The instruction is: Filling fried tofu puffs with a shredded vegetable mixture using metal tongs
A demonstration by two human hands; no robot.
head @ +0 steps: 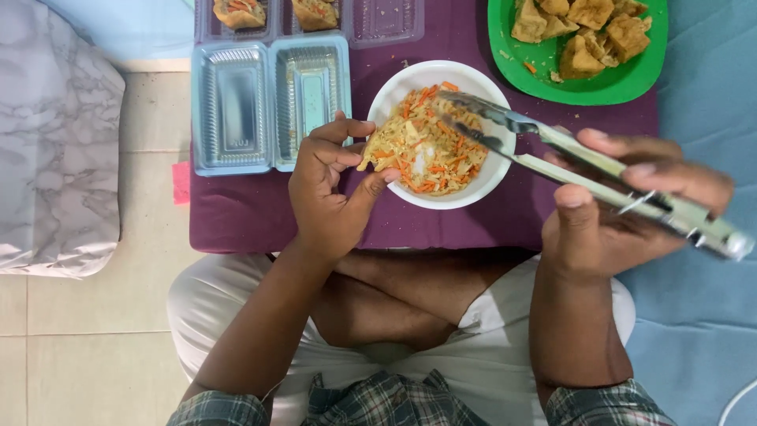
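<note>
My left hand (330, 185) pinches a piece of fried tofu (377, 160) at the left rim of a white bowl (487, 180) filled with shredded carrot and vegetable filling (426, 146). In my right hand (623, 213) I grip metal tongs (552, 150). Their tips reach over the bowl and sit slightly apart above the filling.
A green plate (599, 85) with several fried tofu pieces stands at the back right. A clear plastic two-compartment tray (268, 106) lies left of the bowl, and another tray (315, 17) with stuffed pieces sits behind it. All rest on a purple cloth (236, 213). I sit cross-legged on a tiled floor.
</note>
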